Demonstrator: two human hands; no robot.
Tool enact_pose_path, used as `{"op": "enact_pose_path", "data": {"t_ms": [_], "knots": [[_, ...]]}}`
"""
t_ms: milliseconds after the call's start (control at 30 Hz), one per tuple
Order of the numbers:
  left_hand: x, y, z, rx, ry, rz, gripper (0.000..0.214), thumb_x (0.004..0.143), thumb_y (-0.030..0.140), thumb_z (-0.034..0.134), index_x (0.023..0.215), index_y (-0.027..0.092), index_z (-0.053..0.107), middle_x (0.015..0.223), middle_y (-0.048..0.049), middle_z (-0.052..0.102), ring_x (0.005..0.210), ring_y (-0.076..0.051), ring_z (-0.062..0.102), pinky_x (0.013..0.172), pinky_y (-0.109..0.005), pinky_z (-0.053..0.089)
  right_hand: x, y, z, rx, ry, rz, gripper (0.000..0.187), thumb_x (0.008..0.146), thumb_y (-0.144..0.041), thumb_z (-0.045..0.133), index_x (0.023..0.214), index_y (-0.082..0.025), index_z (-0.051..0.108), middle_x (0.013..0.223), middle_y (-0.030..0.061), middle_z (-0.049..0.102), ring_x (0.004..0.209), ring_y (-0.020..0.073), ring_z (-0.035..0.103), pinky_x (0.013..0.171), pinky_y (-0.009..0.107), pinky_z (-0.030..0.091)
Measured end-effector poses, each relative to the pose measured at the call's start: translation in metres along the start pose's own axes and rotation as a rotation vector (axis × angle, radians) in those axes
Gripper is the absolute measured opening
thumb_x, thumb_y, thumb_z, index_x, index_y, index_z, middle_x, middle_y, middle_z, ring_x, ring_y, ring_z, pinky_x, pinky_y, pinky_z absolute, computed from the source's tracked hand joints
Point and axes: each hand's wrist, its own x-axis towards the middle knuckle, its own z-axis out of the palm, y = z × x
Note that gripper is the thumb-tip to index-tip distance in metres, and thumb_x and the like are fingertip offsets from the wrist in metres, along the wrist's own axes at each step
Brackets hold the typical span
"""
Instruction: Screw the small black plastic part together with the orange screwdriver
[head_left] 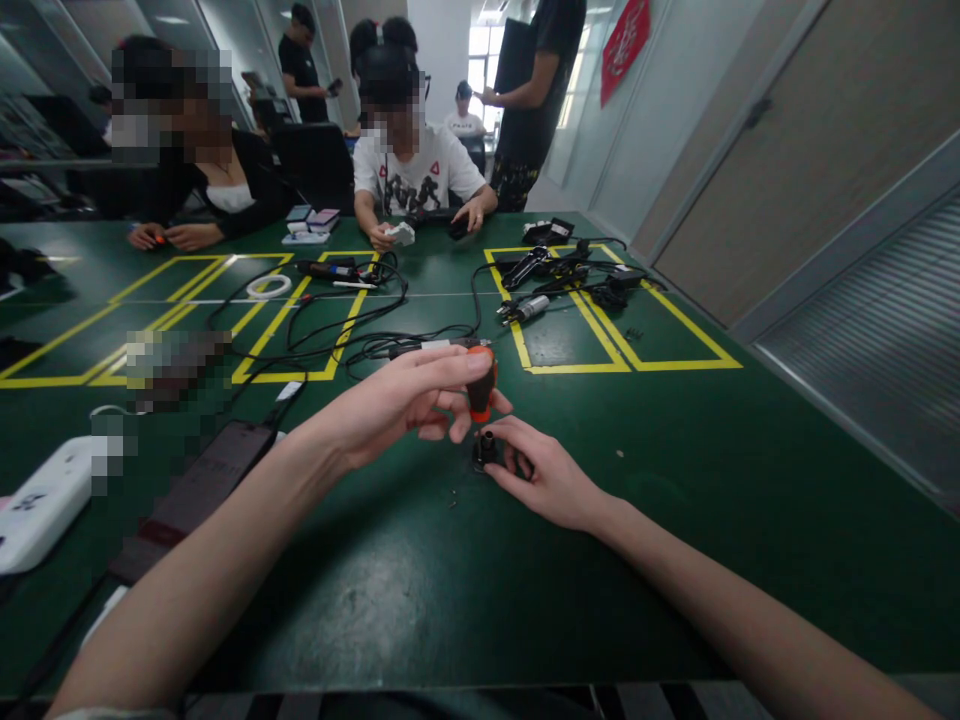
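Screwdriver, orange-handled, is being gripped upright by left hand fingers over small black part; right hand fingers are pinching it on bench. Next: seat tip squarely.

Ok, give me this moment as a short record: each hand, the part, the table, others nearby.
left hand: grips an orange-handled screwdriver, held upright, tip down over the part
right hand: on the table, fingers steadying the part
part: small black piece with a short round neck, standing on the table
table: green top with yellow marked boxes
near left arm: dark phone, white power strip
further back: cables, chargers and plugs
others: two seated people across the table, more standing behind
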Motion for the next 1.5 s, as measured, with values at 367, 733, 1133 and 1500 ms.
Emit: {"op": "enact_pose_path", "data": {"t_ms": [367,733,1133,1500], "knots": [[0.0023,-0.0016,-0.0032,-0.098,0.025,-0.024,0.045,0.088,0.058,0.071,0.104,0.017,0.066,0.106,-0.0095,0.07,0.058,-0.009,0.056,0.038,-0.018,0.028,0.0002,-0.0006,0.0009,0.006,0.005,0.005,0.023,0.097,-0.021,0.061,0.12,-0.023,0.062,0.112,0.0075,0.068,0.067,0.0131,0.059,0.061,0.029,0.053],[0.0008,-0.0017,-0.0007,-0.073,0.02,0.011,0.053,0.085,0.064,0.073,0.099,0.014,0.068,0.09,-0.0068,0.068,0.061,-0.011,0.058,0.042,-0.019,0.037,-0.0005,0.0007,0.0014,0.011,0.006,-0.008,0.025,0.097,-0.02,0.062,0.121,-0.022,0.059,0.113,0.0072,0.067,0.066,0.0126,0.06,0.06,0.028,0.052],[0.0006,-0.0044,-0.0023,-0.035,-0.008,0.013,0.048,0.082,0.057,0.081,0.097,0.016,0.059,0.098,-0.0075,0.071,0.057,-0.011,0.064,0.041,-0.017,0.037,-0.0008,0.0018,0.0011,0.003,0.006,-0.02,0.023,0.097,-0.021,0.062,0.12,-0.023,0.059,0.113,0.0072,0.067,0.07,0.013,0.061,0.063,0.029,0.053],[0.002,-0.0022,-0.0043,-0.112,-0.015,-0.01,0.041,0.09,0.054,0.069,0.102,0.014,0.065,0.103,-0.0098,0.071,0.06,-0.012,0.064,0.042,-0.019,0.038,-0.0009,0.0029,0.0019,0.015,0.009,-0.014,0.024,0.097,-0.02,0.062,0.121,-0.022,0.06,0.115,0.0079,0.067,0.067,0.012,0.06,0.061,0.028,0.051]]}}
